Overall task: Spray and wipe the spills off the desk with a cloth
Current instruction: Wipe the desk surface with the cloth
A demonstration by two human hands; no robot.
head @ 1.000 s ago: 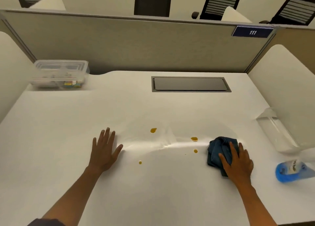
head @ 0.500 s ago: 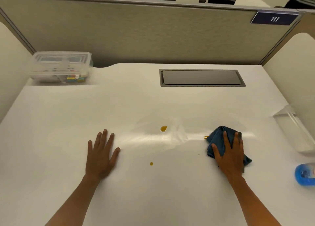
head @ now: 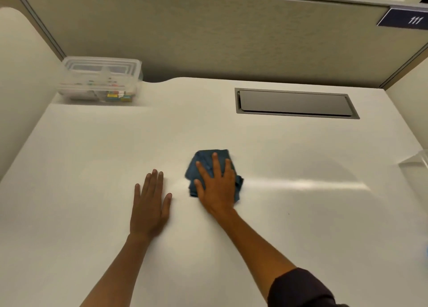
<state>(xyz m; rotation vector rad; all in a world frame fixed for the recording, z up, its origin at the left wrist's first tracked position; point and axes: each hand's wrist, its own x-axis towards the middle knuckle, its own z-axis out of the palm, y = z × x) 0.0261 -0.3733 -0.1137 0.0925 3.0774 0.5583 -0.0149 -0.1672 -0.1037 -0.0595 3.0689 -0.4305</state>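
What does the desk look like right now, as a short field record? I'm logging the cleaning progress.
surface: white desk, wet streak to the right of the cloth
spills: none visible
cloth: blue cloth, bunched, flat on the desk
right hand: spread, pressing on the cloth
left hand: flat on the bare desk, beside the cloth, apart from it
back left: clear plastic box

Right hand (head: pixel 216 186) pressing flat on blue cloth (head: pixel 203 165) at frame centre; left hand (head: pixel 149 204) flat on white counter (head: pixel 92 156) beside.
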